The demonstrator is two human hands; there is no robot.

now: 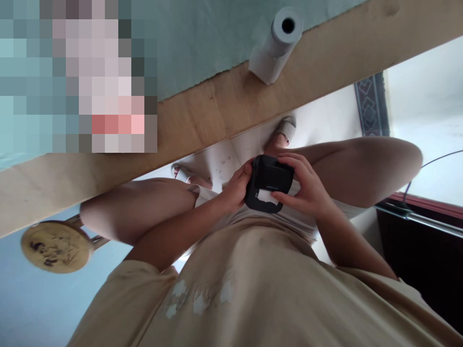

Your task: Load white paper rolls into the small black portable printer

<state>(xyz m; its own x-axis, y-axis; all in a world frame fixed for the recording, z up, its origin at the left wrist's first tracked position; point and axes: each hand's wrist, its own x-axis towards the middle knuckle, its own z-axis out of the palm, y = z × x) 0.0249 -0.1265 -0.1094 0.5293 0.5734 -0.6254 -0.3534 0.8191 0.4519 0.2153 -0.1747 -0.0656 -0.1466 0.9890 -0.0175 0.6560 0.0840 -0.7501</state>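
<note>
My left hand (pixel 237 189) grips the left side of a small black label printer (pixel 275 174), which is above my lap. A strip of white paper (pixel 266 196) shows across its lower front. My right hand (pixel 307 185) is curled round the printer's right side. Its fingertips rest on the top edge, and its thumb lies at the right end of the white strip. Part of the printer's right side is hidden behind that hand.
A wooden table (pixel 217 100) with a green cover (pixel 202 43) runs across in front of my knees. Near its edge is a roll of white paper (pixel 278 41). A round stool (pixel 58 246) stands at the left. The upper left is pixelated.
</note>
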